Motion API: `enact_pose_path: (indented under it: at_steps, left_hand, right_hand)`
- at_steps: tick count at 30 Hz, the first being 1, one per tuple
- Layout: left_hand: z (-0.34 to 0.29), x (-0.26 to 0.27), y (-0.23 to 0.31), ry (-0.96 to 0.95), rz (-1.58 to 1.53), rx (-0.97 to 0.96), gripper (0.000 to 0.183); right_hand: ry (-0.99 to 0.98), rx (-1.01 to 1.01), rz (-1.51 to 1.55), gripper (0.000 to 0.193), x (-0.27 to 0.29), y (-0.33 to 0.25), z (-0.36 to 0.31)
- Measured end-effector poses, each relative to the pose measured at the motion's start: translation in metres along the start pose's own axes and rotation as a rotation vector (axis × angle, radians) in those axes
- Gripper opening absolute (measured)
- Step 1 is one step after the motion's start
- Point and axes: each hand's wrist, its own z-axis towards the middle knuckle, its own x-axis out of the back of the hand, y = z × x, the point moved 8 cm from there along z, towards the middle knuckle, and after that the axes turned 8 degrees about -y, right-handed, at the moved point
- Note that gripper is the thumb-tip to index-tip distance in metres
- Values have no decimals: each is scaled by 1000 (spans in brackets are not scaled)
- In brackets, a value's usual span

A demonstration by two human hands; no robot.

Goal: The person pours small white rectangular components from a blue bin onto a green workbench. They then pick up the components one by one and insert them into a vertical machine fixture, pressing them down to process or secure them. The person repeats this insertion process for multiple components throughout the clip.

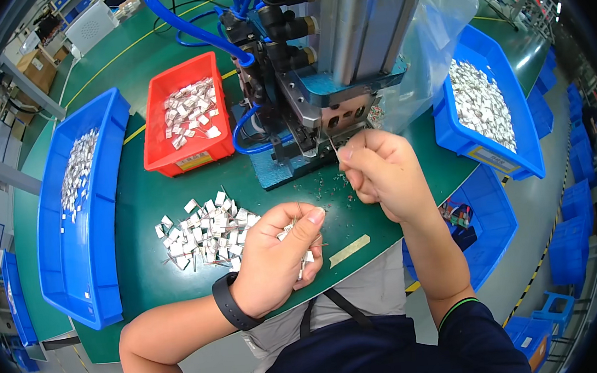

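Observation:
My left hand [274,254], with a dark band on its wrist, is closed around several small white blocks with thin wire leads [307,257]. Its thumb presses on the index finger, and leads poke out between the fingers. To its left lies a loose pile of the same white blocks [202,232] on the green table. My right hand [385,170] is closed in a pinch right at the front of the bench press [340,114]. What its fingertips hold, if anything, is hidden. Tiny clipped bits [326,182] are scattered on the table below the press.
A red bin [153,137] and a long blue bin [54,275] with white blocks stand at left. Another full blue bin [453,132] stands at right, beside a clear plastic bag [435,39]. Blue air hoses [188,24] run to the press. Tape [350,250] marks the near edge.

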Motion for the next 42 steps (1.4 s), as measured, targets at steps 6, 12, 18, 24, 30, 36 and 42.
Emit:
enact_pose_path:
  at_steps: [6,12,18,24,30,36,42]
  left_hand:
    - [-1,1,0,22,-26,16,17]
    - [-1,1,1,12,-44,-8,17]
    - [-1,2,0,-3,-51,-27,15]
    - [0,2,1,-4,-29,-38,22]
    - [-1,-3,5,-27,25,-38,48]
    - [1,-4,2,-55,64,-15,51]
    - [-1,-2,-4,-33,14,31,27]
  right_hand:
    - [-217,-72,-215,14,-25,3,-17]
    - [-328,-74,-268,16,-37,6,-19]
    - [-347,-67,-288,17,-38,7,-19]
    - [-282,-203,-104,16,-34,20,-17]
    - [-249,-296,4,18,-33,24,-14]
    - [-264,-270,-34,17,-43,21,-14]
    - [-179,-145,15,14,-25,13,-12]
